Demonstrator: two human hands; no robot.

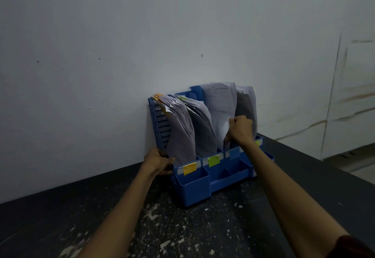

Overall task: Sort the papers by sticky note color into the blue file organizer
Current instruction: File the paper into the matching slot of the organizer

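Head view: left grip [159, 161] holds the organizer [192, 188] steady; right grip [241, 130] clasps papers [222, 118] just behind it, apparently seating them; next, push down and release.

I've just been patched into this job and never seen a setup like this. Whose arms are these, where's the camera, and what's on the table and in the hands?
There is no machine here. The arms are a person's, and the single picture comes from a camera on their head, looking forward and down. On the dark speckled table, against the wall, stands the blue file organizer, its slots filled with upright papers. Its front carries an orange note, a green note and a blue note. The left hand grips the organizer's left side. The right hand is curled round papers near the right end; exactly which slot is hard to tell.
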